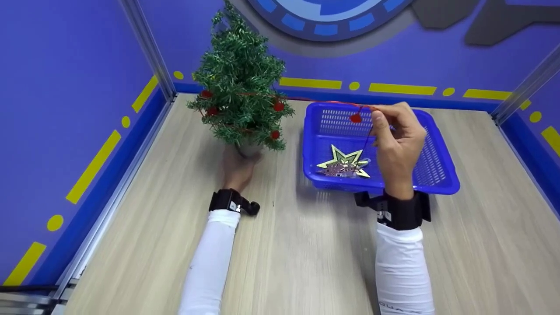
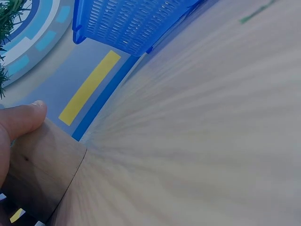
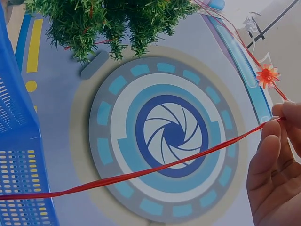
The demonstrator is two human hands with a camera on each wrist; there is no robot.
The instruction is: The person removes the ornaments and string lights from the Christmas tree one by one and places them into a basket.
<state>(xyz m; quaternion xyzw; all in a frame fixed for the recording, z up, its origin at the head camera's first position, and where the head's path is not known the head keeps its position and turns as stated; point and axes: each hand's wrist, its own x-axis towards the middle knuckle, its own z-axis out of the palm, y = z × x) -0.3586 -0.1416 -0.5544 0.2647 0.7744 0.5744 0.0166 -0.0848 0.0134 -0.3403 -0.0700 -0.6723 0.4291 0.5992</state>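
A small green artificial Christmas tree [image 1: 245, 70] stands at the back left, with several red ornaments among its lower branches. My left hand [image 1: 237, 168] holds its base from the front. The left wrist view shows the thumb on that wooden base [image 2: 47, 162]; the other fingers are mostly hidden. Between thumb and fingertips, my right hand [image 1: 400, 140] pinches a red string garland [image 1: 315, 100] above the basket. The string stretches from the tree to the hand, and a red flower-shaped ornament [image 3: 268, 76] hangs near the fingertips. Another length drops toward the basket.
A blue perforated basket [image 1: 450, 186] sits right of the tree, beneath my right hand. Inside lie a gold star [image 1: 337, 154] and a pinkish glittery piece [image 1: 339, 169]. Blue printed panels [image 1: 78, 87] wall the table [image 1: 306, 253] at the back and sides.
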